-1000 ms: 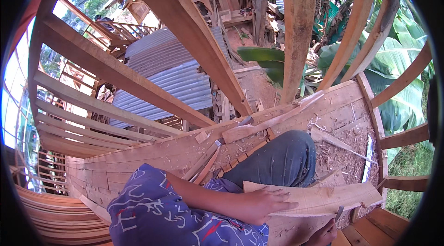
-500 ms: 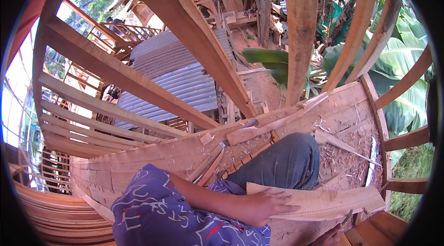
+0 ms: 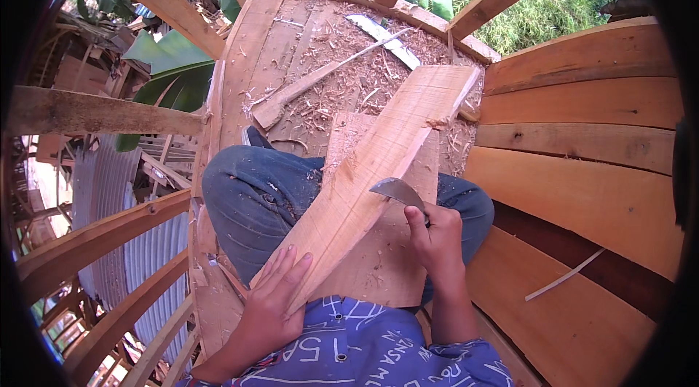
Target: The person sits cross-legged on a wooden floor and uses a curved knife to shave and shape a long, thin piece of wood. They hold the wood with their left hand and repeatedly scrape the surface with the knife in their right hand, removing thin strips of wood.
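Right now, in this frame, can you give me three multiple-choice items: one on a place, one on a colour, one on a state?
1. Where does the plank lie?
A. across the person's lap
B. leaning on a post
C. on the grass

2. What colour are the trousers?
A. red
B. blue
C. white

3. What does the right hand hold?
A. nothing
B. a hammer
C. a curved blade

Key: 1 A, the plank rests over both knees; 2 B, blue denim shows; 3 C, fingers close on the blade's handle while the left hand presses the plank's near end.

Soft, even daylight, sharp at centre, with fisheye bending and a dark rim.
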A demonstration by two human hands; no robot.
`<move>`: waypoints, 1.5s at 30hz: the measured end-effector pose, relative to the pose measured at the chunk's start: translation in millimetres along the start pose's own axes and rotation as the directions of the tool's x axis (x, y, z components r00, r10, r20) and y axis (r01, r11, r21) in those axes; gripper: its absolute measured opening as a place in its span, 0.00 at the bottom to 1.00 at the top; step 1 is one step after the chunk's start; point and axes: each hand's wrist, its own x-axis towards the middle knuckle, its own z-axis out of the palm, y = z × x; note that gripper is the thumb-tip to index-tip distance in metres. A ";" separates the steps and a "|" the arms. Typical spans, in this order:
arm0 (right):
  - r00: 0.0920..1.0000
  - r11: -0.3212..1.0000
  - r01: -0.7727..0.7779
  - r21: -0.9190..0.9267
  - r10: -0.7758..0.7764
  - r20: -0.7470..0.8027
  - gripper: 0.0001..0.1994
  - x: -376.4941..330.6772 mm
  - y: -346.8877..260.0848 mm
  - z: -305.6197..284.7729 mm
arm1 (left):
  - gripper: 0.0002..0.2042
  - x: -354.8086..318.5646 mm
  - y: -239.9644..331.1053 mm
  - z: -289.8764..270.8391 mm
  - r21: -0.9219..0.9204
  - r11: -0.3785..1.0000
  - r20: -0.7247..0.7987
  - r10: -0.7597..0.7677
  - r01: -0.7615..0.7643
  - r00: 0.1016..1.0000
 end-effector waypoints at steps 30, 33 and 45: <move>0.974 0.985 -0.132 -0.108 0.109 -0.199 0.28 19.8 14.3 3.8 | 0.30 -1.5 -0.3 -5.3 -0.003 1.000 0.042 0.011 -0.011 0.999; 0.921 0.932 -0.299 -0.207 0.224 -0.320 0.28 30.0 47.0 -17.2 | 0.30 -5.7 -0.3 -8.7 -0.014 1.000 0.065 -0.015 0.016 0.998; 0.999 0.999 -0.049 0.019 0.048 0.017 0.26 -7.8 -10.0 8.7 | 0.32 2.0 4.5 -9.8 -0.121 0.991 0.066 -0.057 0.064 0.996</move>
